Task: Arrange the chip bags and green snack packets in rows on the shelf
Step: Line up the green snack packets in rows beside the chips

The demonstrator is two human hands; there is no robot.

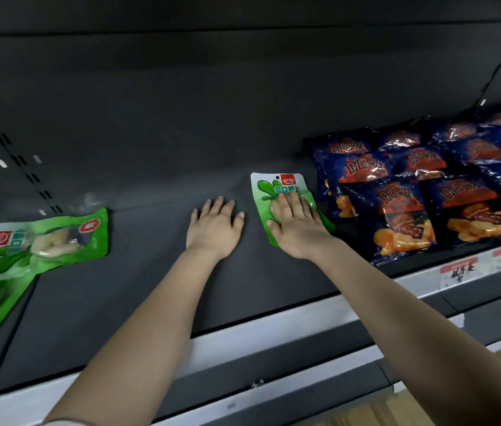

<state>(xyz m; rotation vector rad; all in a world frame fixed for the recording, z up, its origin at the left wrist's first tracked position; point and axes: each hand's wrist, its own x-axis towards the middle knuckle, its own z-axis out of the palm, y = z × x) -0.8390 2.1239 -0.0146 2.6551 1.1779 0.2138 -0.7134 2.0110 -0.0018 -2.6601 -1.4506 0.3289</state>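
Right hand (297, 224) flat, fingers straight, pressing down on green packet (269, 192) mid-shelf; no grip on it. Left hand (215, 227) spread flat on bare shelf (151, 287) just beside, holding nothing.

Packet's right edge just beside chip bags (412, 192). Slick film, so a sideways shove probably slides it under nearest bag and messes up that row. Front chip bags sitting right at front rail (274, 327); one nudge could tip a bag off.

Other green packets (43, 244) heaped far left, well apart. Plenty of bare shelf between for sliding leftward.
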